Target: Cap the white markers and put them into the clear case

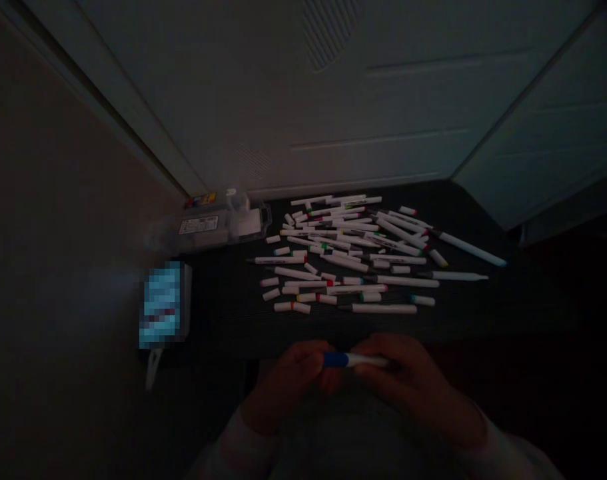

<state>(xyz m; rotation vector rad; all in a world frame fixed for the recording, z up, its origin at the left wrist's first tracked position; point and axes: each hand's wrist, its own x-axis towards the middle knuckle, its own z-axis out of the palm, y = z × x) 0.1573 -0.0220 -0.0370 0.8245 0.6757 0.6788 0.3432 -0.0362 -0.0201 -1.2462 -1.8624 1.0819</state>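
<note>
My left hand (pixel 303 367) and my right hand (pixel 398 367) are close together at the near edge of the dark table. Between them lies a white marker (pixel 354 360) with a blue end, held roughly level. The left fingers pinch its blue end, and the right fingers close round the white barrel. Beyond the hands, many white markers (pixel 383 309) lie scattered, some with their dark tips showing. Loose white caps (pixel 270 294) with coloured bands are spread among them.
A clear plastic case (pixel 216 227) with a label stands at the table's back left. Nearer sits a device with a lit, blurred screen (pixel 160 303), a strap (pixel 153 369) hanging from it. A pale panelled surface (pixel 283 100) rises behind the dark table (pixel 223 320). The light is dim.
</note>
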